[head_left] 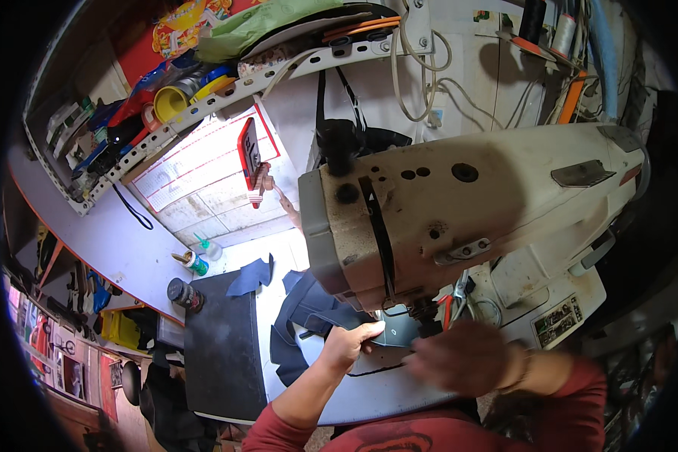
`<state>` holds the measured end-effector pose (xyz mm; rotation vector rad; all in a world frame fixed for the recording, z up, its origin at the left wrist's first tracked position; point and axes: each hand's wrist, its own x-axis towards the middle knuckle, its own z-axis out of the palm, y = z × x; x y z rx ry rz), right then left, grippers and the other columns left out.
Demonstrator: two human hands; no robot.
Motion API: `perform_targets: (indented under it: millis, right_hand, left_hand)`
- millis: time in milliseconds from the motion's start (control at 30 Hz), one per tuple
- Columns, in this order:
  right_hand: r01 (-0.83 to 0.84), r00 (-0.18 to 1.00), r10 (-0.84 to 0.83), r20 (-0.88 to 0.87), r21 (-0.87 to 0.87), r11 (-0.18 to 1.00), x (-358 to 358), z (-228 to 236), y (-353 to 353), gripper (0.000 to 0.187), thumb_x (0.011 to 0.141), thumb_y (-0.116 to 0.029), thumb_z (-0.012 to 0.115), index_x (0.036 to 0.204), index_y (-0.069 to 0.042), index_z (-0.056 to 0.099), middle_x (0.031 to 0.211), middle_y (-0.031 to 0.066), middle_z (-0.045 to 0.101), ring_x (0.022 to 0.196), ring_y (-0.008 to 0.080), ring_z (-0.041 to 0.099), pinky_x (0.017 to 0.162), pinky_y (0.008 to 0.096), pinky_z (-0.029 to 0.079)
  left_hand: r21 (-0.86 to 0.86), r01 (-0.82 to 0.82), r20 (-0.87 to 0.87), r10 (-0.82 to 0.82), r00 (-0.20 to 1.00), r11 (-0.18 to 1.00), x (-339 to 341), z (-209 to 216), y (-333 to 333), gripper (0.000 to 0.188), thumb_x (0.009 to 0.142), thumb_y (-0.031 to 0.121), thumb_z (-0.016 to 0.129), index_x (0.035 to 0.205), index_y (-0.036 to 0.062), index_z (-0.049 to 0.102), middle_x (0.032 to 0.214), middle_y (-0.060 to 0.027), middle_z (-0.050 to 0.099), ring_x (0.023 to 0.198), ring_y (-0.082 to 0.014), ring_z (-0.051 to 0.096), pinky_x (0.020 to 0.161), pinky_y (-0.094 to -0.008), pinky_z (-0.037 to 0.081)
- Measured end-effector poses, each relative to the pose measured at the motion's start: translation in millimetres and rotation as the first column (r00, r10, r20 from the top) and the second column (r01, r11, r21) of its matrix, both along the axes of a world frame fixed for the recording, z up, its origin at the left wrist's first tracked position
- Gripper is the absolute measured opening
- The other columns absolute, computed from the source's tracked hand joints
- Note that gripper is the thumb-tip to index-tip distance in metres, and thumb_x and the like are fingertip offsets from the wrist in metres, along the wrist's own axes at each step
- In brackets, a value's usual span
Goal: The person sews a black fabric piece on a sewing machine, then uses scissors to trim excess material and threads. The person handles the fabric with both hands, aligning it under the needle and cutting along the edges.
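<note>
A large, worn off-white sewing machine (497, 192) spans the middle and right. Beneath its needle end lies a flat grey-green piece of material (399, 331) with a small pale mark. My left hand (346, 345) pinches that piece at its left edge, thumb on top, fingers partly hidden below. On the other side, my right hand (463, 358) is near the machine's needle end and smeared by motion, so its fingers cannot be made out. Dark blue fabric pieces (305, 310) lie loosely folded beside my left hand. The needle tip itself is hidden.
A black board (222, 346) lies at the left, with a dark jar (184, 294) on it. Red-handled tools (448, 310) lie behind my right hand. A red-cased phone (247, 154) stands on a holder. Above runs a cluttered metal shelf (203, 105); thread spools (564, 34) stand top right.
</note>
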<state>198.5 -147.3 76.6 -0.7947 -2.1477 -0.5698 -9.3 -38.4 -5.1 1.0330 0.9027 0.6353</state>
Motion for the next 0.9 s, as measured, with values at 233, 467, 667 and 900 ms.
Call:
perform_targets:
  millis: [233, 467, 667, 900]
  right_hand:
    - [0.813, 0.582, -0.793, -0.18, 0.138, 0.566, 216, 147, -42, 0.026, 0.096, -0.009, 0.054, 0.119, 0.001, 0.058, 0.113, 0.0103, 0.059, 0.101, 0.0185, 0.058, 0.086, 0.0266, 0.046]
    - [0.798, 0.285, -0.959, 0.004, -0.556, 0.234, 414, 170, 10, 0.028, 0.092, -0.021, 0.058, 0.091, 0.007, 0.062, 0.078, 0.0112, 0.063, 0.074, 0.0146, 0.058, 0.07, 0.0306, 0.045]
    - [0.728, 0.274, -0.961, -0.033, -0.645, 0.23, 451, 161, 10, 0.038, 0.096, -0.029, 0.055, 0.088, 0.008, 0.063, 0.075, 0.0085, 0.063, 0.065, 0.0136, 0.055, 0.062, 0.03, 0.044]
    - [0.671, 0.288, -0.943, -0.167, -0.668, 0.323, 431, 154, 5, 0.041, 0.095, -0.035, 0.056, 0.094, 0.005, 0.064, 0.078, 0.0079, 0.064, 0.068, 0.0131, 0.059, 0.065, 0.028, 0.047]
  left_hand:
    - [0.047, -0.077, 0.06, 0.075, 0.995, 0.996, -1, -14, -14, 0.017, 0.085, 0.006, 0.063, 0.097, -0.0044, 0.071, 0.092, -0.014, 0.07, 0.074, -0.0217, 0.067, 0.056, -0.031, 0.054]
    - [0.544, 0.003, -0.001, -0.003, 1.0, 0.839, -4, -24, -19, 0.017, 0.085, -0.003, 0.059, 0.098, -0.007, 0.07, 0.098, -0.0154, 0.07, 0.089, -0.0214, 0.067, 0.079, -0.0309, 0.054]
    - [0.188, -0.168, 0.11, 0.15, 0.983, 0.968, 6, -7, -22, 0.015, 0.08, -0.003, 0.063, 0.093, -0.0057, 0.07, 0.094, -0.0102, 0.07, 0.088, -0.0174, 0.065, 0.083, -0.0283, 0.05]
    - [0.645, 0.02, -0.177, 0.125, 0.976, 0.764, 4, -5, -15, 0.013, 0.078, 0.001, 0.063, 0.09, -0.0037, 0.066, 0.087, -0.0044, 0.066, 0.082, -0.0144, 0.061, 0.078, -0.0271, 0.048]
